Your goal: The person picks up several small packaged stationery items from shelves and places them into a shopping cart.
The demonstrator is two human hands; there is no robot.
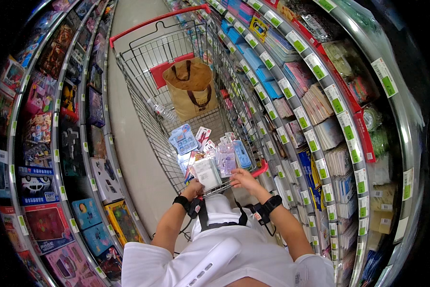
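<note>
My left hand (pixel 193 189) pinches the lower left corner of a white, flat packet (pixel 206 174) that bears print, at the near end of a wire shopping cart (pixel 157 150). My right hand (pixel 244 180) hovers by the cart's near rim, fingers apart and slightly curled, with nothing seen in it. Just beyond that hand are a purple blister pack (pixel 226 161) and a blue case (pixel 241 154). Farther in are a light blue carded set (pixel 183 139) and a red-handled tool on a card (pixel 203 135). Other small packs partly cover one another.
A tan paper bag (pixel 191 89) with dark handles stands deeper in the cart, beside a clear plastic bottle (pixel 162 110). Shelves of boxed toys (pixel 39 184) line the left. Shelves of notebooks and stationery (pixel 320 100) rise close on the right. A grey aisle floor (pixel 127 118) runs between.
</note>
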